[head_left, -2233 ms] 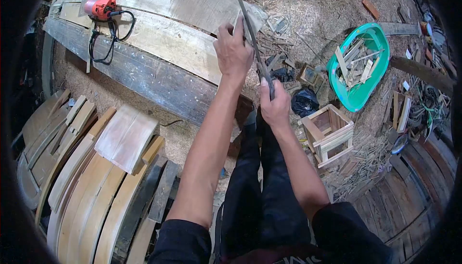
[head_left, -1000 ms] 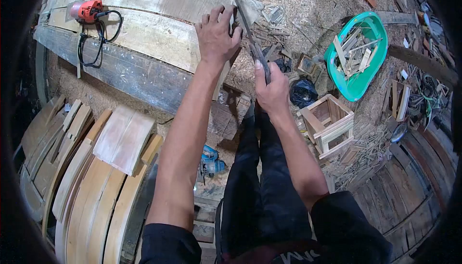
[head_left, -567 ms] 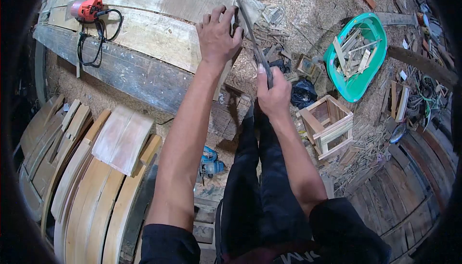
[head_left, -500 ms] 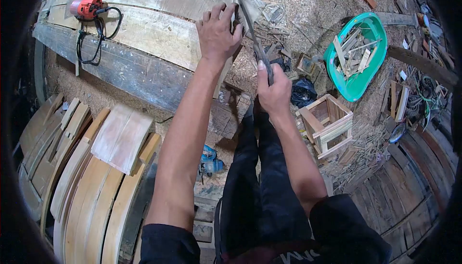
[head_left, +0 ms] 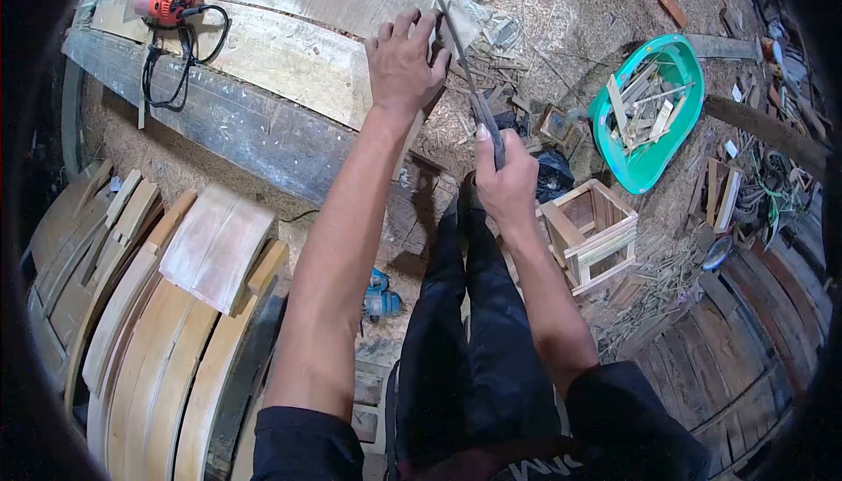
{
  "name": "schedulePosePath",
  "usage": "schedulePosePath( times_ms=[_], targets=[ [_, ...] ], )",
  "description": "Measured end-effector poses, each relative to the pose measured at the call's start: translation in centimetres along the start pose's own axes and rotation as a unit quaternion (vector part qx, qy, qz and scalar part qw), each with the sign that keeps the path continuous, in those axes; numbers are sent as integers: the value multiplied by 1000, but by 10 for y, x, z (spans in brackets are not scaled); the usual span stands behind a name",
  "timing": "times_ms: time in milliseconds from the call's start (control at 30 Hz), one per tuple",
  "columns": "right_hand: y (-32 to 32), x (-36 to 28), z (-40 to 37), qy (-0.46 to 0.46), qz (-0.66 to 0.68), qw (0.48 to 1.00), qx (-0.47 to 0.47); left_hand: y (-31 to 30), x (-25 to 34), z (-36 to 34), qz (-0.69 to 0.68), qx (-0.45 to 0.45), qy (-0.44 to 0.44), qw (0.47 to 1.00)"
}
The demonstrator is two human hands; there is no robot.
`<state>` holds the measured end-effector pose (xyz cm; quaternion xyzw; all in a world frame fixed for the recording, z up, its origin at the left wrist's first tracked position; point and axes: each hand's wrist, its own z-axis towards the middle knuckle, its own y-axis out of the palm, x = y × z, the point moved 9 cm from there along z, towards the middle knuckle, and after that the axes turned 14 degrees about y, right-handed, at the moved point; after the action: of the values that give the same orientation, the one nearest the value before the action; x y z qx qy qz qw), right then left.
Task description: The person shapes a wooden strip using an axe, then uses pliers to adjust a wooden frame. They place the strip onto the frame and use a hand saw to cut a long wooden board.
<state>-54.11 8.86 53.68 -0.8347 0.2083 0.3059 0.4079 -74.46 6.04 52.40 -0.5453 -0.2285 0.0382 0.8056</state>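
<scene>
My left hand (head_left: pixel 403 69) lies with fingers spread on the end of a pale plank (head_left: pixel 289 51) on the workbench, thumb out to the right. My right hand (head_left: pixel 509 178) is wrapped round the handle of a long, thin, dark blade (head_left: pixel 454 41), its thumb along the top. Seen nearly edge-on, the blade points up and left, passing just right of my left hand at the plank's end.
A red power tool (head_left: pixel 167 3) with a black cord rests on the bench. At right are a green tub (head_left: pixel 645 170) of wood scraps and a small wooden frame (head_left: pixel 605 244). Curved boards (head_left: pixel 167 367) stand lower left. A blue tool (head_left: pixel 380 301) lies near my legs.
The view has shifted slightly. My right hand and the blade have come a little toward my body, while my left hand keeps its place on the plank.
</scene>
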Motion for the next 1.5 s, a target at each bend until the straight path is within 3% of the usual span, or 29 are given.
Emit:
schedulePosePath(
  times_ms=[267,467,767,1067,1333,1500],
  targets=[
    [3,0,-3,-34,34,998,31,1,0,-1,-2,1,-4,1000],
    [12,5,8,14,13,1000,2,-2,2,-1,-10,15,3,1000],
    [14,-17,16,-10,11,1000,18,2,-1,-3,-5,19,10,1000],
    [14,12,1,-23,26,999,14,-4,-1,-3,-22,50,-11,998],
    [10,-21,23,-32,10,999,37,-4,0,-5,-20,67,4,998],
    [13,7,7,-12,26,1000,9,-6,0,-2,-18,54,1,998]
  ],
)
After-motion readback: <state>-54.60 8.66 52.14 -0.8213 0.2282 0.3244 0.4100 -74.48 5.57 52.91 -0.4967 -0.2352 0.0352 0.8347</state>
